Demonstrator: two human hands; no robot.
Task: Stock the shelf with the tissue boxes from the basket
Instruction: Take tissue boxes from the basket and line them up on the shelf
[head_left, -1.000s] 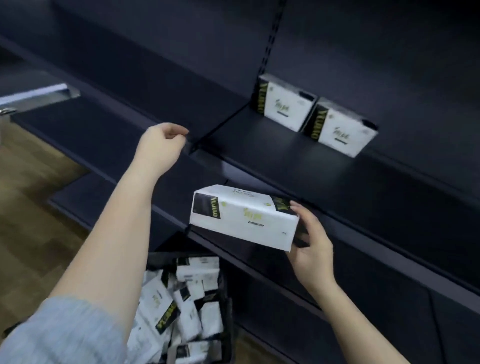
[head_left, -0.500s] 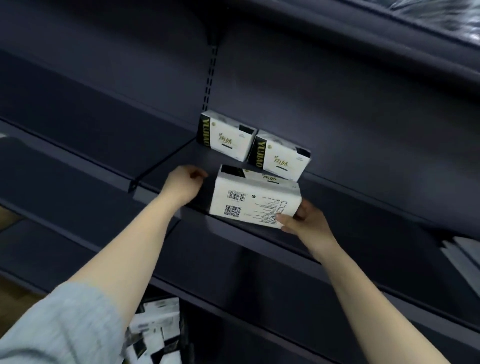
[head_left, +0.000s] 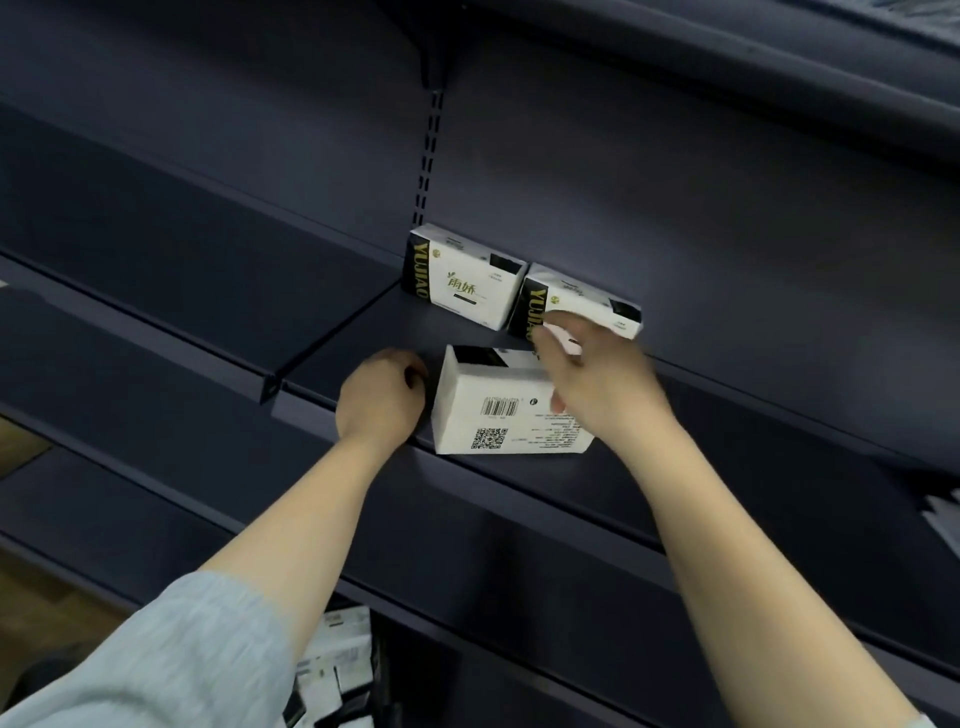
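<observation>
A white tissue box (head_left: 498, 415) lies on the dark shelf (head_left: 358, 338) near its front edge, barcode side facing me. My right hand (head_left: 597, 389) holds its right part, thumb on the barcode face and fingers over the top. My left hand (head_left: 382, 402) sits curled on the shelf beside the box's left end, holding nothing. Two more tissue boxes stand at the back of the shelf: one (head_left: 462, 283) on the left, one (head_left: 576, 306) on the right, partly hidden by my right fingers. The basket (head_left: 382, 680) with several tissue packs (head_left: 332, 660) shows at the bottom.
The shelf runs on to the right and left of the boxes. A higher shelf (head_left: 727, 47) overhangs above, and lower shelves (head_left: 519, 587) sit below. A slotted upright (head_left: 428, 156) divides the back wall. Pale items (head_left: 945, 519) lie at the right edge.
The box has moved from above the shelf edge down onto the shelf. My right hand has shifted from its lower right corner up over its top. My left hand moved to its left end.
</observation>
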